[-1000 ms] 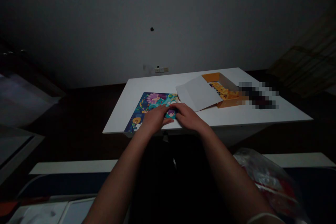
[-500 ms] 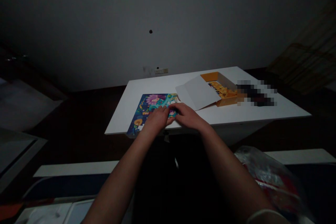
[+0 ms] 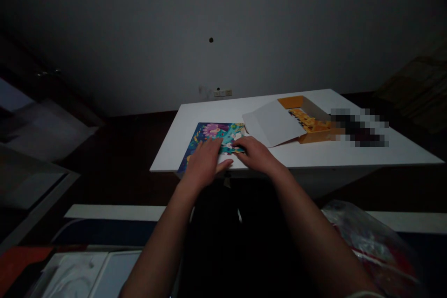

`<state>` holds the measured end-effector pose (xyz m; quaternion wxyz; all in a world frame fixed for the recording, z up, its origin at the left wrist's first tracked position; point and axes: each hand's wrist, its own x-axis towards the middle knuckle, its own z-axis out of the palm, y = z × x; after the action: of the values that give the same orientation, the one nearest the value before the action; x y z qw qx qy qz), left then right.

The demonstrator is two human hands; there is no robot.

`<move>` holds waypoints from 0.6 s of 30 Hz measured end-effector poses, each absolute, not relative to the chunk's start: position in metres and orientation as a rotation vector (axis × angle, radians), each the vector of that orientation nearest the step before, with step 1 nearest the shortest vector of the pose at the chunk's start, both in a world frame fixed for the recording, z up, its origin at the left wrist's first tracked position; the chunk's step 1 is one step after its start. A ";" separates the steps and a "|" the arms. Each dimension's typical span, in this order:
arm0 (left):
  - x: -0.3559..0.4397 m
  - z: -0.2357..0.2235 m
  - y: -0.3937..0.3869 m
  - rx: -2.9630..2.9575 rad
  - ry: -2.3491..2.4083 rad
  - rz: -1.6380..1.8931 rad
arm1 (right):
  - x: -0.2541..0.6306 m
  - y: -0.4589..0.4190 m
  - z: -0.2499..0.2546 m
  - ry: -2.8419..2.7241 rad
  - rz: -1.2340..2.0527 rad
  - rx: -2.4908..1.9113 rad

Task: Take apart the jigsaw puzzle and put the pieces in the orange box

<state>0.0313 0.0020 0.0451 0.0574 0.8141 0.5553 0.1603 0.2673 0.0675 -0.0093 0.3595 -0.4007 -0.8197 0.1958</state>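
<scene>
A colourful jigsaw puzzle (image 3: 227,133) with a blue border and a purple-haired figure lies at the near left of the white table. My left hand (image 3: 205,158) rests over its lower left part, fingers stretched out and thumb apart, gripping nothing. At the puzzle's lower right edge is my right hand (image 3: 254,152), its fingers bent down toward the thumb. What lies between those fingertips is too small and dark to make out. White gaps show along the puzzle's near side, between the two hands. Both hands cover parts of the picture.
An orange box (image 3: 314,137) with its white lid flap (image 3: 275,123) folded toward the puzzle stands on the table (image 3: 366,157), holding several yellow pieces. Right of it lies a pixelated dark item (image 3: 359,128). A clear plastic bag (image 3: 370,237) is at my lower right.
My left hand has slid apart from my right, its thumb now spread out. More of the puzzle shows between them. The whole view has shifted, with the table appearing farther right.
</scene>
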 end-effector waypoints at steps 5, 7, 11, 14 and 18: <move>-0.032 0.028 -0.038 2.437 1.812 0.456 | 0.267 0.069 -0.014 -2.061 0.481 -0.976; -0.048 0.019 -0.042 2.438 1.835 0.387 | 0.267 0.070 -0.013 -2.064 0.465 -0.983; -0.058 0.009 -0.037 2.402 1.816 0.333 | 0.270 0.068 -0.007 -2.183 0.470 -0.986; -0.060 0.007 -0.031 2.382 1.828 0.423 | 0.271 0.066 -0.003 -2.225 0.475 -0.989; -0.065 0.010 -0.027 2.304 1.803 0.541 | 0.271 0.064 0.000 -2.219 0.504 -1.005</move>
<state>-0.0652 -0.0267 0.0100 0.0833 0.7718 0.6038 0.1811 0.2712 0.0635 0.0004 0.3213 -0.3827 -0.8446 0.1920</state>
